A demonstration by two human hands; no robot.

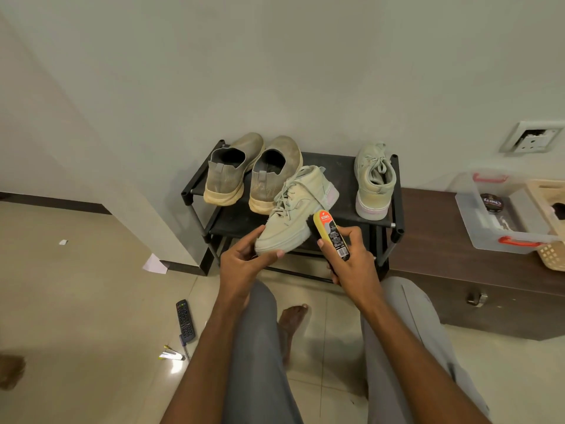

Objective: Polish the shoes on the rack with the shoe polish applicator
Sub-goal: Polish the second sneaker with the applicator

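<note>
Right now I have the pale green lace-up sneaker point(295, 214) gripped at the toe in my left hand point(244, 258), lifted in front of the black metal shoe rack point(394, 203). My right hand point(351, 261) wraps the yellow Kiwi polish applicator point(331, 232), its tip touching the sneaker's side. Polishing looks under way; next I judge steady strokes along the upper. Its mate point(374, 182) and two tan slip-ons point(253, 172) wait on the rack, against a plain wall, above a glossy tiled floor point(91, 301).

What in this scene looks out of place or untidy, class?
A remote control and a few small tools lie loose on the floor tiles left of the person's legs, with scraps of paper nearby. The wall socket at right looks damaged.
</note>
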